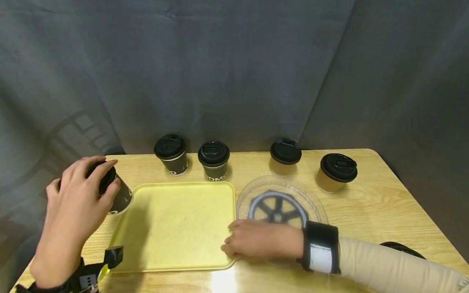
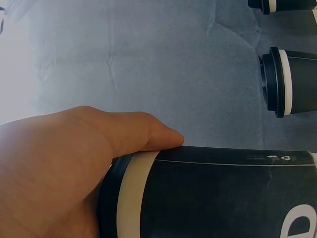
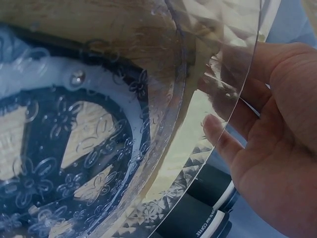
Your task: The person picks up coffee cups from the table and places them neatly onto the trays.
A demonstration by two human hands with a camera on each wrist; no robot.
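- One black lidded paper cup in the left hand, gripped from above with fingers curled round lid and upper wall.
- Stands near upright along its long axis, lid up, under the left palm, beside the yellow tray's left edge; contact with the bench unclear.
- Right hand well apart, by the tray's opposite edge and the clear flower-patterned plate; fingers partly bent, any hold impossible to tell.

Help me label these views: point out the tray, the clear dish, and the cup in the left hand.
Tray [image 1: 179, 224]: head view, on its bare yellow floor.
Clear dish [image 1: 280, 182]: head view, on its far rim.
Held cup [image 2: 213, 196]: left wrist view, on its dark side.
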